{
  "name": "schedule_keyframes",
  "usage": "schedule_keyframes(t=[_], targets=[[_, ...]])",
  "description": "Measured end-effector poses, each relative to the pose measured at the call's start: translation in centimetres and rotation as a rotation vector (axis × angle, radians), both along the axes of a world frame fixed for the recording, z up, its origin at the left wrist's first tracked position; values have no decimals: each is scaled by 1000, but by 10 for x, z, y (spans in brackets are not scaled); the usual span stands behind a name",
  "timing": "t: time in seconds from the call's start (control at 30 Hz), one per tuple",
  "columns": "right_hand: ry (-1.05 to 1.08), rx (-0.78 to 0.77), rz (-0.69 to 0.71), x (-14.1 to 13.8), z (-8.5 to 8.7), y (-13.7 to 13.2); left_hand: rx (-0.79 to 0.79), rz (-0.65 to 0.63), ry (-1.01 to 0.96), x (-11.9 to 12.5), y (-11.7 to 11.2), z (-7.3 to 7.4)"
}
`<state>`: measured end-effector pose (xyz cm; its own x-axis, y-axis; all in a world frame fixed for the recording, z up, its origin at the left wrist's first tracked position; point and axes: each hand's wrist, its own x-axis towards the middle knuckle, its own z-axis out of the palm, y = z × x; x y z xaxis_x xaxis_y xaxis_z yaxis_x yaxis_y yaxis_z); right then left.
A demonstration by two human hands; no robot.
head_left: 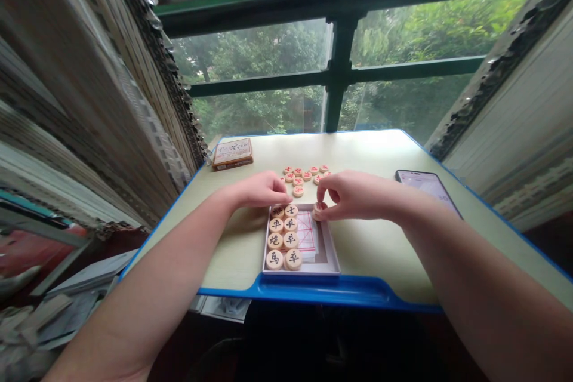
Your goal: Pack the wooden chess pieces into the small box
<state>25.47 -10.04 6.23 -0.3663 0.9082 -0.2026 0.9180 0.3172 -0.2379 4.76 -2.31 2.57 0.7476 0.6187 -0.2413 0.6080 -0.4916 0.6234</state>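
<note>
A shallow white box [335, 261] lies on the small table, with a folded paper board printed in red lines [307, 233] inside. Black-lettered Chinese chess pieces [290, 241] fill two columns along its left side. My right hand [347, 194] pinches a red-lettered Chinese chess piece [319, 208] at the box's upper right corner. At the upper left corner my left hand [268, 190] has its fingers curled closed by the rim; what they grip, if anything, is hidden. Just beyond the box lie several red-lettered pieces [298, 181], loosely grouped between both hands.
A closed brown box lid with writing [233, 153] sits at the table's far left. On the right lies a phone [425, 188] with its screen lit. The table [371, 155] has a blue raised edge and stands against a green-framed window, with curtains on both sides.
</note>
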Motion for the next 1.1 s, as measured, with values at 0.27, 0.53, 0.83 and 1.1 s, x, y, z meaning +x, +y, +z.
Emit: schedule_keyframes(t=[0.27,0.53,0.83,1.1], targets=[[-152,75,-5,-14,-9,-8,9,20,-32,1,-2,2],[-163,104,-33,-15,-7,-9,25,26,-41,2,-2,2],[-161,78,-60,-16,-6,-8,51,66,-69,2,0,0],[-98,55,-59,-7,-3,-6,42,111,-63,-2,4,-1]])
